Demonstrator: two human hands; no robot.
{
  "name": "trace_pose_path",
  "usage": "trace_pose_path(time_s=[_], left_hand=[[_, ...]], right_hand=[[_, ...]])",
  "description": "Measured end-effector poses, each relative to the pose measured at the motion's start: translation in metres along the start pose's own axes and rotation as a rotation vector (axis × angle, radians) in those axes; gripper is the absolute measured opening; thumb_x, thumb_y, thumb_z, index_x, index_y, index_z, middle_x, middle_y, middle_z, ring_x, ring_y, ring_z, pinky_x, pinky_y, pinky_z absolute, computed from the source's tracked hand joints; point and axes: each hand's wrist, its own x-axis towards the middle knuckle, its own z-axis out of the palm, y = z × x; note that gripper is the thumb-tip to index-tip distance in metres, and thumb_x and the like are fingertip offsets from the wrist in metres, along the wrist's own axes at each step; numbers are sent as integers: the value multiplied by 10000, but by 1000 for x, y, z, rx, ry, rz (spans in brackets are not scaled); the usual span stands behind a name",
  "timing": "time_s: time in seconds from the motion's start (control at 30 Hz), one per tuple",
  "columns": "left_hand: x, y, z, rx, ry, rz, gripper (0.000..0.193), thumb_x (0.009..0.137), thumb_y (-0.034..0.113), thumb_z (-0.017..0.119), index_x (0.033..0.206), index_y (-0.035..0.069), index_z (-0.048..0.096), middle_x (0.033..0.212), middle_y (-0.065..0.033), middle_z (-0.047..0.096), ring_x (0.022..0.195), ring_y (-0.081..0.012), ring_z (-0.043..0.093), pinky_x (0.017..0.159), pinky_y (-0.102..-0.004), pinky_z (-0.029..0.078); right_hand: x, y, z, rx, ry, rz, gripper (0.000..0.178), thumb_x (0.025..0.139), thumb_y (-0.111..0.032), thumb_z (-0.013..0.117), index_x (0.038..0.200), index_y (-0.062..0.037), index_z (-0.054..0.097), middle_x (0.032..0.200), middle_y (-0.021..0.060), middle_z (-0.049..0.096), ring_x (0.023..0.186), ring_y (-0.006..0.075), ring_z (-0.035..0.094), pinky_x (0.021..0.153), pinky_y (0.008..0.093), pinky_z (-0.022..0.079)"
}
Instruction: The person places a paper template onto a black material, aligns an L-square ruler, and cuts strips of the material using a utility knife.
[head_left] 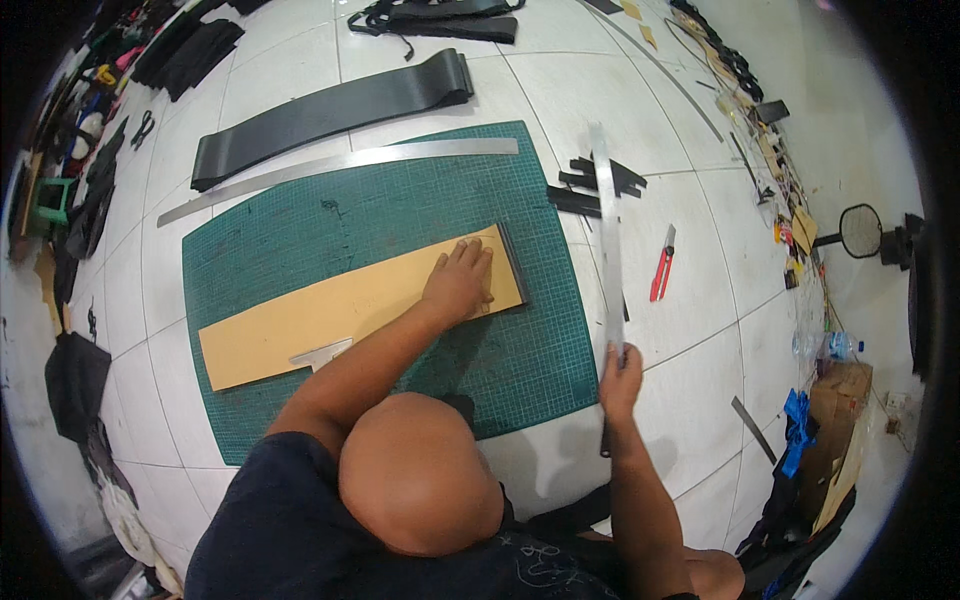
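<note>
My left hand (460, 282) lies flat, fingers spread, on the right end of a long tan cardboard strip (300, 318). The strip lies slantwise on a green cutting mat (400, 205), and a narrow black piece (513, 262) shows along its right end. My right hand (620, 375) grips the near end of a long steel ruler (607, 230). This ruler points away from me, just off the mat's right edge. A small metal square (322, 352) peeks out beside my left forearm.
A second long steel ruler (340, 165) lies along the mat's far edge, with a long black leather strip (330, 108) beyond it. Black offcuts (595, 182) and a red utility knife (661, 265) lie on the white tiles at right. Bags and clutter line both sides.
</note>
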Motion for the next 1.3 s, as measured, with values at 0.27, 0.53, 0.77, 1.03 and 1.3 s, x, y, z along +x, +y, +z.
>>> trace_pose_path(time_s=[0.27,0.53,0.77,1.03,1.3], left_hand=[[-5,1,14,-5,134,50,683,939,450,546,1481,48,434,1538,-192,403,1453,-368,336,1209,-602,173],[-1,-5,35,-11,280,35,665,963,526,523,1443,68,482,1482,-172,469,1422,-343,378,1207,-605,166],[0,-1,30,1,316,59,702,932,548,574,1438,73,475,1452,-156,490,1401,-336,402,1186,-629,195],[8,5,18,-5,174,-3,853,846,611,658,1470,68,446,1496,-124,456,1400,-344,404,1154,-671,208],[6,4,24,-25,210,47,847,885,601,630,1491,50,414,1578,-138,379,1437,-393,359,1175,-669,142]], right_hand=[[-48,-63,45,-48,-254,-59,300,1043,-264,533,1090,25,596,1009,189,599,892,336,613,825,427,492],[-75,-55,56,-64,-201,-190,246,1028,-226,565,1048,13,623,990,154,612,860,313,640,741,396,527],[-78,-52,59,-92,-220,-106,259,1025,-247,569,1077,-1,631,1031,158,628,919,335,659,780,417,547],[-80,-56,58,-110,-207,-115,261,1027,-252,566,1051,2,620,1019,150,625,899,334,656,758,427,540],[-80,-60,53,-94,-222,-94,278,1045,-280,531,1091,-22,625,1045,134,634,896,323,666,763,430,544]])
